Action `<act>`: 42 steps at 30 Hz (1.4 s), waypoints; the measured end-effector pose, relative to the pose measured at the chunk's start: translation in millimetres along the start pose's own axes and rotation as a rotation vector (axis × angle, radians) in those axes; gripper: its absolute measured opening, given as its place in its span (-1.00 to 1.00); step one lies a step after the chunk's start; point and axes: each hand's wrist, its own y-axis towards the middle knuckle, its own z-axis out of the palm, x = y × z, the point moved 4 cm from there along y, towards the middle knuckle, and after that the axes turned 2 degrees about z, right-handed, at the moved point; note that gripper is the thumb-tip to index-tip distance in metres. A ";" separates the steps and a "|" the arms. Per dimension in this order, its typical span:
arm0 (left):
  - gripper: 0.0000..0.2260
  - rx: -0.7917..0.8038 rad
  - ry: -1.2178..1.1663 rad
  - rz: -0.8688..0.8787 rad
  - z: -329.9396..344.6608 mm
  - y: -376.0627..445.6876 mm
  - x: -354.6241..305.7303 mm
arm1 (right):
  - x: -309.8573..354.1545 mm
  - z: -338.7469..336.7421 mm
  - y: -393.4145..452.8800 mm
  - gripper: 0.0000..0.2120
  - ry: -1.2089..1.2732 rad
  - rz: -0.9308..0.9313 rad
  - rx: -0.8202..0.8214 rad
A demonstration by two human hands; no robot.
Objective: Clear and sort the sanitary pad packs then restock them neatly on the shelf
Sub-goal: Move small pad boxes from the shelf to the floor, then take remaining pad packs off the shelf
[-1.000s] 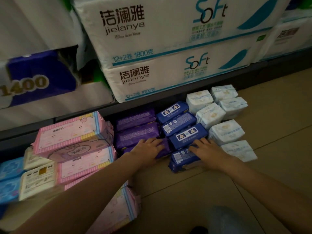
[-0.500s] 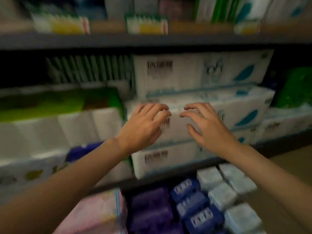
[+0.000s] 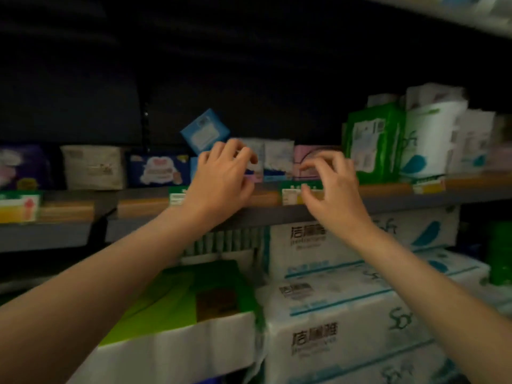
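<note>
Soft, crinkly plastic sanitary pad packs [image 3: 278, 159] stand upright in a row on the shelf [image 3: 304, 210], one blue pack [image 3: 205, 131] tilted on its corner. The left hand [image 3: 221, 181] and right hand [image 3: 332, 189], fingers loosely curled, hold nothing; half a second ago they hovered lower, before tissue bundles [image 3: 340, 314]

Large white tissue bales [image 3: 340, 322] printed in blue and black fill the lower shelf beside a green-topped white pack [image 3: 177, 314], while green and yellow price tags [image 3: 302, 193] line the grey rail above, near a dark green pack [image 3: 501, 253] at far right
</note>
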 end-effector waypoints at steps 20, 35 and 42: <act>-0.65 0.298 -0.440 -0.375 86.1 166.8 -76.5 | -154.3 -10.0 156.7 -0.24 -0.397 0.063 0.143; -0.51 0.232 -1.211 -1.491 12.7 90.0 41.9 | 12.2 45.1 130.0 -0.16 0.106 -0.517 0.437; -0.52 0.042 -0.875 -1.392 -33.7 52.3 99.0 | -24.9 87.6 169.1 -0.46 0.152 -0.247 0.611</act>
